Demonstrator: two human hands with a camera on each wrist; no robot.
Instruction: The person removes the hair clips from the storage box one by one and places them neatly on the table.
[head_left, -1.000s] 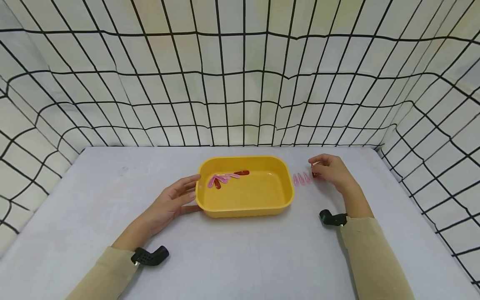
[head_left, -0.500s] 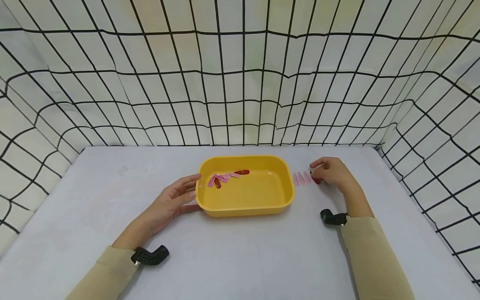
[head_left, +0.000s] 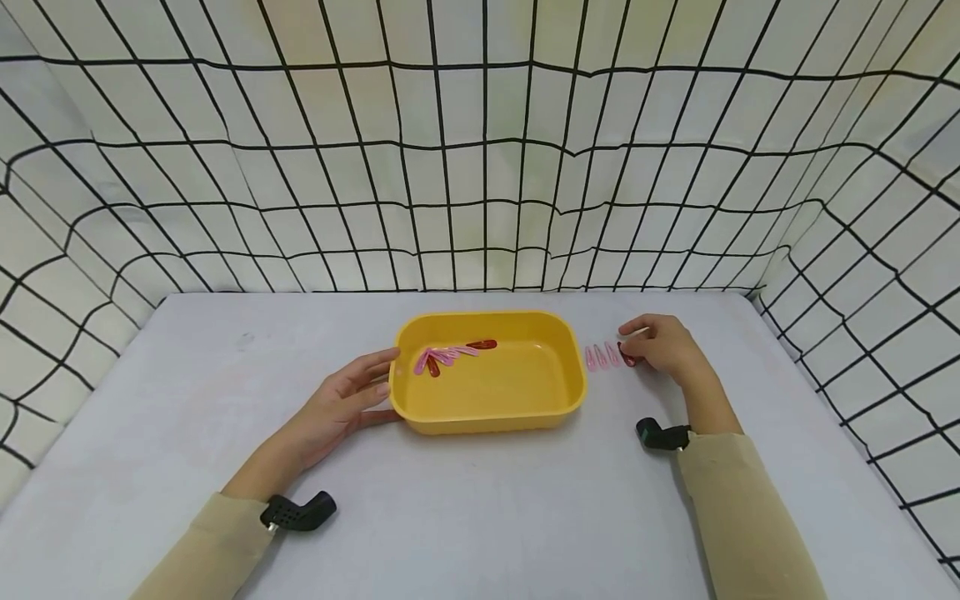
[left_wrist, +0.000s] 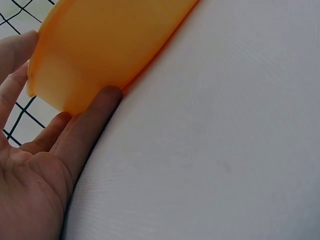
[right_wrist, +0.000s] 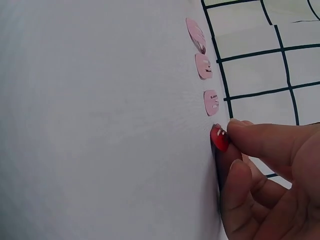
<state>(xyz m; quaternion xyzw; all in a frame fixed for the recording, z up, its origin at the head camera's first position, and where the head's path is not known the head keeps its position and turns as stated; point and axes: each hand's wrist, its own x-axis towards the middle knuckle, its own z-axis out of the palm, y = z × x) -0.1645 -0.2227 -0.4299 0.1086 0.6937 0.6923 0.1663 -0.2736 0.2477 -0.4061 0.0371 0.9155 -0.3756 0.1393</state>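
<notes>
A yellow plastic tray (head_left: 487, 421) stands mid-table, holding several pink snap hair clips (head_left: 447, 357) and two red ones (head_left: 482, 344). My left hand (head_left: 337, 410) rests at its left end, fingers lightly bent against the wall and rim; the left wrist view shows them touching the tray (left_wrist: 115, 45). To the tray's right, three pink clips (head_left: 602, 357) lie in a row on the cloth. At the right end of that row my right hand (head_left: 663, 346) pinches a red hair clip (right_wrist: 219, 138) down at the table surface, its lower part partly covered by fingers.
White cloth covers the table (head_left: 480, 517). Behind it and along both sides rises a white backdrop with a black grid (head_left: 487, 175), close beyond the row of clips. Each wrist wears a black camera mount (head_left: 300, 511).
My right hand first held the red clip upright, then lowered it to the table and brought it alongside the pink row. The left hand and tray stay nearly still.
</notes>
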